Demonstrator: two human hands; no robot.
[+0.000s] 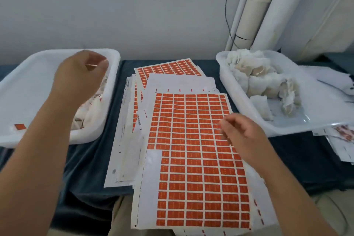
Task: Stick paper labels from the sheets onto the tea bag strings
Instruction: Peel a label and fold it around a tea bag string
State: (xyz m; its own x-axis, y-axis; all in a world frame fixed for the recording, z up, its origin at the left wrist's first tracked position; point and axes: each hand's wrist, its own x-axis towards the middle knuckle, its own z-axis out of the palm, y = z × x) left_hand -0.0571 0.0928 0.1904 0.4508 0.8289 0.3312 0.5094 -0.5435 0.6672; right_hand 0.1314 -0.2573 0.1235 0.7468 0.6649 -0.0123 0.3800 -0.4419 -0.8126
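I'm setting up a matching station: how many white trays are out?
2. The left tray lies beside the label sheets, under the left hand; the right tray, across the sheets, holds a heap of tea bags.

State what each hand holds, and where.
Left hand, blurred above the white plastic tray: cannot tell. Right hand, curled over the orange paper label sheet: cannot tell either.

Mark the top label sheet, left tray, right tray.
top label sheet (193, 159), head view, middle of its orange grid.
left tray (28, 92), head view, bare floor.
right tray (235, 97), head view, left wall.
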